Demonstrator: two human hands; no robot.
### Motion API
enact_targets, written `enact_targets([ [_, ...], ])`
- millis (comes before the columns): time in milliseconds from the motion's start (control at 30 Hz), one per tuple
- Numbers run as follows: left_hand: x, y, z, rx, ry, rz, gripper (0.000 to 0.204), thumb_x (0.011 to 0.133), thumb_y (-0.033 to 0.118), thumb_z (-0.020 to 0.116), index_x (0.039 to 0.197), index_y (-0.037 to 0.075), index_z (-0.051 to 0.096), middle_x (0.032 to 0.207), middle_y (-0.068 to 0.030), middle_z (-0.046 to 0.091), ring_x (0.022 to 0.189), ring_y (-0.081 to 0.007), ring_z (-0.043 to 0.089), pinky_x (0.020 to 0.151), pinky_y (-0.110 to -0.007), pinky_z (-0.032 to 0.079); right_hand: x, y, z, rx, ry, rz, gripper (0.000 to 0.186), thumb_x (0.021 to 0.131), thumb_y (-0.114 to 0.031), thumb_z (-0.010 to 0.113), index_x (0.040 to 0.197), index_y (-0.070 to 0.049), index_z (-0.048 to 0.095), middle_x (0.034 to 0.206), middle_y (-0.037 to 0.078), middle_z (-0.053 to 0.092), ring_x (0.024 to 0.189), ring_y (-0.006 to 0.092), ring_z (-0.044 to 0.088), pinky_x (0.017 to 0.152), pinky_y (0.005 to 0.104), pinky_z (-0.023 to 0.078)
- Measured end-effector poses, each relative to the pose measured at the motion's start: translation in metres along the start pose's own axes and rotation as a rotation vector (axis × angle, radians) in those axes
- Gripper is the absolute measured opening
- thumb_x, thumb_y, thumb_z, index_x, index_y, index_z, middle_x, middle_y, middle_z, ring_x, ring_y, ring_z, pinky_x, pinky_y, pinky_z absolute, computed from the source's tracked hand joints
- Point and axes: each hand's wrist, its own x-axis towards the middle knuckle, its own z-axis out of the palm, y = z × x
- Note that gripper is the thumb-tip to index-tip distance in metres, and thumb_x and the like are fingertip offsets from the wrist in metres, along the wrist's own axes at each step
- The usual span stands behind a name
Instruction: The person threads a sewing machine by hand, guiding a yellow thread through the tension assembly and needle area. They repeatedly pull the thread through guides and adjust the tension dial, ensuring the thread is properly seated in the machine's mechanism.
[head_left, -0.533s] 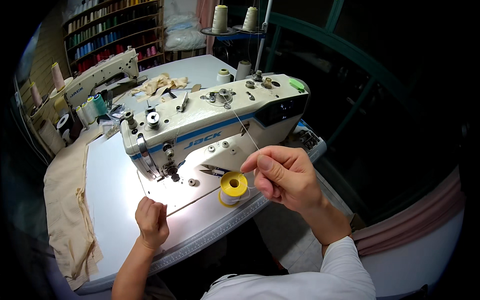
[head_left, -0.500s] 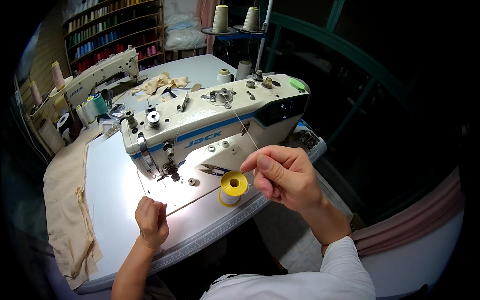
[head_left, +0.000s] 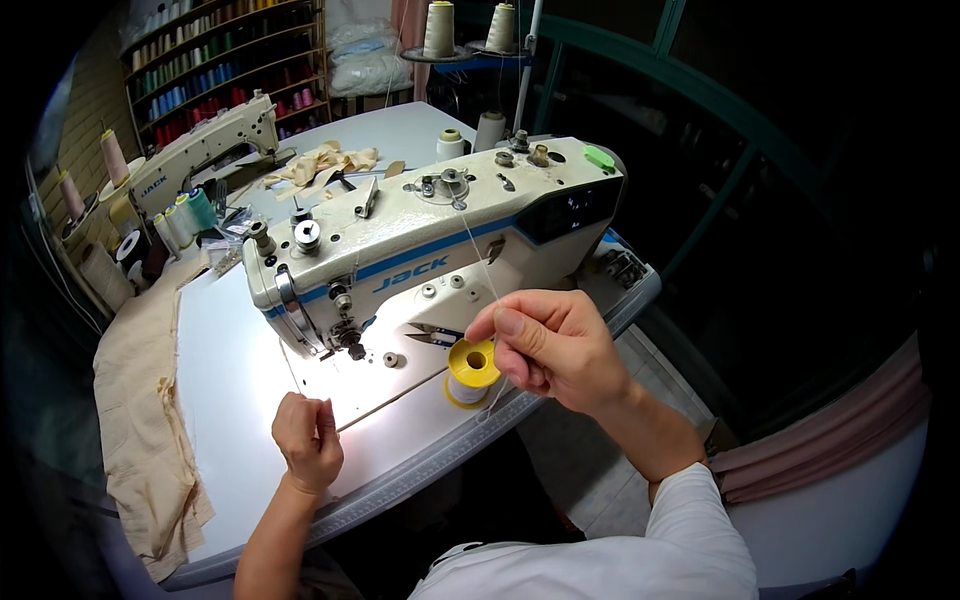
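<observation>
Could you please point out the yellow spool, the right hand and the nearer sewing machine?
Yellow spool (head_left: 469, 377): head view, its upper flange.
Right hand (head_left: 555, 345): head view, middle of the hand.
Nearer sewing machine (head_left: 415, 228): head view, top of its body.

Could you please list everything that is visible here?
Blue-striped metal sewing machine: one, white, centre
Similar sewing machine: one, white, back left
Flat table: one, white, under machine
Flanged plastic thread spool: one, yellow and white, before machine
Thin thread: one strand, pale, crossing machine's front
Thread snips: one, dark, behind spool
Tall thread cones: two, cream, top middle
Short thread cones: two, pale, behind machine
Racked thread spools: many, multicoloured, back left
Long fabric: one, beige, table's left
Crumpled cloth scraps: several, beige, behind machine
Small plastic piece: one, green, machine's top
Draped cloth: one, pink, right
Left hand: one, bare, curled, at table's front
Right hand: one, bare, pinching thread
</observation>
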Motion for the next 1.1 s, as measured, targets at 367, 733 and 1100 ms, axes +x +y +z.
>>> enact_targets([
  [367,-0.001,-0.001,-0.001,0.002,-0.017,-0.045,0.023,0.083,-0.007,0.064,0.071,0.002,0.048,0.062,-0.0101,0.041,0.053,-0.0254,0.040,0.049,-0.038,0.029,0.011,-0.001,-0.006,-0.007,0.014,-0.041,0.030,0.106,-0.021,0.050,0.109,0.005,0.067,0.066,0.000,0.060,0.050,0.0008,0.047,0.043,0.0143,0.035],
  [733,0.001,0.000,-0.001,0.000,-0.026,-0.051,0.023,0.083,-0.007,0.064,0.071,0.002,0.047,0.062,-0.0101,0.039,0.053,-0.0253,0.039,0.049,-0.038,0.028,0.014,-0.006,-0.004,-0.012,0.001,-0.053,0.029,0.105,-0.020,0.051,0.108,0.004,0.067,0.066,-0.001,0.060,0.051,0.0001,0.049,0.044,0.0134,0.037],
  [1100,0.002,0.000,0.001,0.007,-0.022,-0.032,0.023,0.083,-0.007,0.064,0.071,0.002,0.047,0.063,-0.0105,0.039,0.054,-0.0259,0.039,0.050,-0.038,0.028,0.007,-0.010,-0.001,-0.061,-0.016,-0.017,0.030,0.105,-0.018,0.050,0.107,0.006,0.067,0.063,0.002,0.059,0.050,0.0036,0.049,0.043,0.0158,0.035],
])
